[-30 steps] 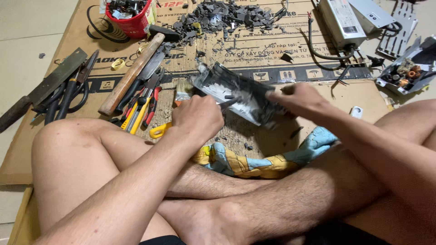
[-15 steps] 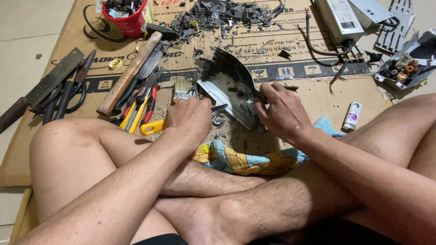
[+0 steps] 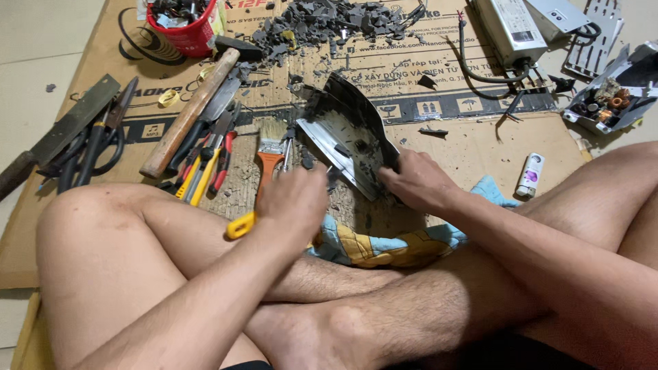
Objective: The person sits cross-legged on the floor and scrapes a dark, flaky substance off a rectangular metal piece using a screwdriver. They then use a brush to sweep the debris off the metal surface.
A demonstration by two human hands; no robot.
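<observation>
A flattened cardboard sheet [image 3: 439, 137] covers the floor ahead of the crossed legs; its left edge runs diagonally past a long flat file [image 3: 62, 133], and bare tile shows beyond it at the left and upper right. Open room on the cardboard lies to the right of the hands, between the bent metal casing [image 3: 346, 133] and a small white tube [image 3: 530, 175].

The casing sits at the middle of the sheet, just ahead of the shins, tilted up on edge. Its long axis runs from upper left, near a pile of dark grey fragments [image 3: 329, 20], down toward the right hand [image 3: 415, 181], with the pale inner face turned toward the camera. The right hand grips the lower right end, fingers curled over the rim and closed on it. The left hand [image 3: 295, 199] is just beside the casing's lower left edge, fingers closed, seemingly around a thin tool, though the motion blur makes that hard to confirm.

A patterned cloth [image 3: 384, 243] lies under both wrists. Left of the left hand lies a paintbrush [image 3: 271, 147] with an orange handle, bristles pointing away; farther left are a wooden-handled hammer [image 3: 188, 113] and a cluster of pliers and screwdrivers [image 3: 205, 164]. A red tub [image 3: 181, 31] of parts stands at the top left.
</observation>
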